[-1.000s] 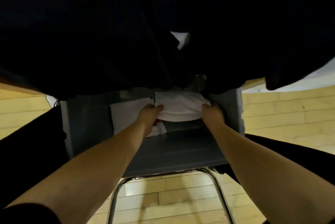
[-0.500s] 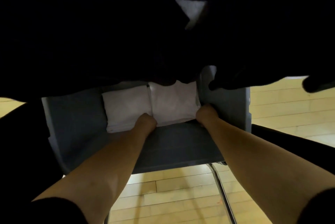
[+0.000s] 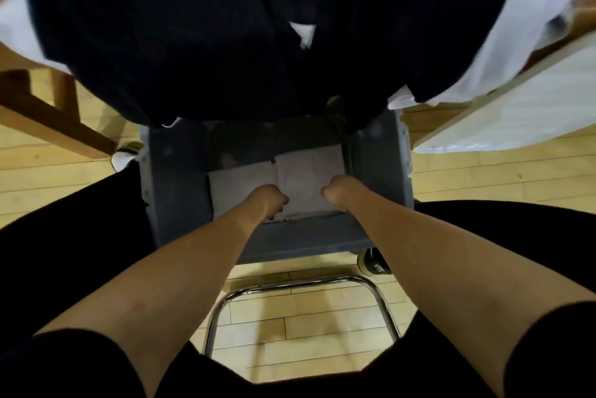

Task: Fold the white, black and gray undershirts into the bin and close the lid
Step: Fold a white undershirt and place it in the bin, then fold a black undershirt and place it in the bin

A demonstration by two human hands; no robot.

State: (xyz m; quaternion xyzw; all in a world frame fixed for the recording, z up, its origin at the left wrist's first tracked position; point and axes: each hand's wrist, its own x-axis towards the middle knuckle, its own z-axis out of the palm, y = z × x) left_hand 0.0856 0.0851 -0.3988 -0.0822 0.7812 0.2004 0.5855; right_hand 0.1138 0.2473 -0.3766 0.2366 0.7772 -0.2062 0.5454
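Placing step: my left hand (image 3: 269, 201) and right hand (image 3: 338, 193) set a folded white undershirt (image 3: 306, 175) down in the gray bin (image 3: 174, 191), beside another folded white one (image 3: 240, 183). Fingers curl under its near edge; grip hidden, cannot tell. Next: pull hands out, take dark garment (image 3: 193, 27) overhead.

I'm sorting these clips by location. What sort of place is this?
Probably a room in a home, perhaps a bedroom: pale wood plank floor, wooden furniture, white bedding-like fabric beside the gray bin of folded undershirts.
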